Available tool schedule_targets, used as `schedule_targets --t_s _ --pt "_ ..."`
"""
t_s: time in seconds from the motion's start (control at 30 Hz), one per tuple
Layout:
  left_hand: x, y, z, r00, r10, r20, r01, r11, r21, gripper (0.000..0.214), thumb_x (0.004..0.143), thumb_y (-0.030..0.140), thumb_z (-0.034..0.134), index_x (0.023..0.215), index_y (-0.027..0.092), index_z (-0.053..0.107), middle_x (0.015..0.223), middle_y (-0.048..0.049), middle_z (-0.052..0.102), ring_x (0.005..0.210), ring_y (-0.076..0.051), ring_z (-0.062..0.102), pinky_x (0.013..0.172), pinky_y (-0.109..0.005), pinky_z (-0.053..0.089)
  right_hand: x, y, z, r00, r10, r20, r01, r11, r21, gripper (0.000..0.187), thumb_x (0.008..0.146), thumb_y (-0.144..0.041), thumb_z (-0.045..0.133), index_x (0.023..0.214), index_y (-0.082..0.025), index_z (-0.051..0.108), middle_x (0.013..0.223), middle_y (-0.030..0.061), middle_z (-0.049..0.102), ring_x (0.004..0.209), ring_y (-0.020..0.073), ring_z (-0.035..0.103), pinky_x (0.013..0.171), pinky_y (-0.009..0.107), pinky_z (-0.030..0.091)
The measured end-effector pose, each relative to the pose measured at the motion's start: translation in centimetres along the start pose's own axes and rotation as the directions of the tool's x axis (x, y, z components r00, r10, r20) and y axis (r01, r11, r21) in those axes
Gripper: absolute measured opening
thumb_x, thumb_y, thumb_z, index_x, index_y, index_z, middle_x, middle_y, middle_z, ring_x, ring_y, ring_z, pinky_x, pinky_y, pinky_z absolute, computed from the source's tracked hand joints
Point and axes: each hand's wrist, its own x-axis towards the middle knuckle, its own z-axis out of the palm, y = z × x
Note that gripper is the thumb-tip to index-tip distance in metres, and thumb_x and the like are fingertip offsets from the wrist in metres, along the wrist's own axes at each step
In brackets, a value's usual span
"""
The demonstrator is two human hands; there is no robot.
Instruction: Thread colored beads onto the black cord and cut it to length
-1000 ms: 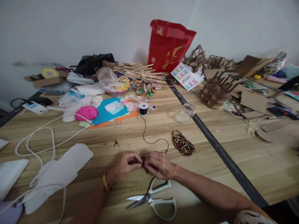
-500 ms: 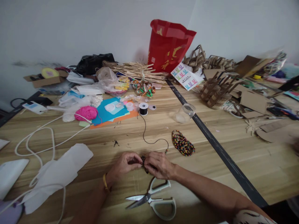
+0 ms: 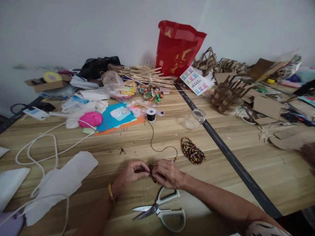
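My left hand point(image 3: 134, 172) and my right hand point(image 3: 168, 173) meet over the table, both with fingertips pinched on a small beaded string point(image 3: 151, 167) of dark and coloured beads. Fingers hide much of it. Thin black cord point(image 3: 153, 144) curves from a spool point(image 3: 151, 115) down to a few beads beside my right hand. Right of that lies a coiled heap of multicoloured bead strands point(image 3: 193, 151). Just below my hands, a pair of scissors point(image 3: 157, 208) with pale handles rests with its blades apart.
A clear plastic cup point(image 3: 195, 119) stands near the dark strip point(image 3: 228, 147) across the table. Pink yarn point(image 3: 90, 119), a white cable point(image 3: 55, 147) and white sheet point(image 3: 61, 183) lie left. Behind are a red bag point(image 3: 178, 49) and small woven baskets point(image 3: 227, 98). Another person's blurred hand point(image 3: 308, 152) shows at right.
My hands hold almost the same pose on the beaded string. At the right edge, the other person's hand has come slightly further into view.
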Motion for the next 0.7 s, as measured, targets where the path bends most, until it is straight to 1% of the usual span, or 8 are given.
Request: schedule_targets --t_s 0.2,0.4,0.53,0.7 --pt "-0.02 0.25 0.04 1.000 -0.011 -0.001 0.011 1.000 -0.012 0.012 0.067 0.024 0.071 0.070 0.013 0.066 0.070 -0.0035 0.068 0.068 -0.015 0.061 0.066 -0.025 0.047 0.01 0.00 -0.02 1.000 0.001 0.010 0.000 1.000 -0.023 0.006 0.090 -0.017 0.047 0.086 -0.017 0.051 0.075 0.0047 0.059 0.071 0.0152 0.054 0.063 0.025 0.043" --pt "-0.11 0.66 0.05 1.000 -0.009 -0.003 0.009 1.000 0.003 0.010 0.067 0.022 0.071 0.069 0.013 0.066 0.070 -0.0036 0.067 0.068 -0.015 0.061 0.065 -0.025 0.046 0.08 -0.07 -0.02 1.000 0.000 0.007 0.000 1.000 -0.025 0.006 0.090 -0.017 0.046 0.087 -0.018 0.051 0.075 0.0049 0.059 0.072 0.0158 0.055 0.064 0.025 0.044" --pt "-0.10 0.57 0.16 1.000 0.001 0.002 -0.001 1.000 0.015 0.008 0.067 0.019 0.069 0.069 0.013 0.066 0.070 -0.0034 0.067 0.068 -0.015 0.060 0.065 -0.025 0.046 0.14 -0.07 -0.05 1.000 -0.004 0.011 0.005 0.999 -0.034 0.005 0.090 -0.017 0.046 0.086 -0.018 0.050 0.075 0.0050 0.059 0.072 0.0156 0.055 0.064 0.025 0.044" --pt "-0.03 0.29 0.19 1.000 0.007 -0.002 -0.007 1.000 0.016 0.009 0.068 0.020 0.069 0.070 0.013 0.066 0.069 -0.0032 0.067 0.067 -0.015 0.060 0.064 -0.025 0.046 0.17 -0.09 -0.05 1.000 -0.007 0.000 0.007 1.000 -0.025 0.006 0.090 -0.016 0.046 0.086 -0.018 0.050 0.075 0.0047 0.059 0.071 0.0150 0.055 0.064 0.025 0.044"
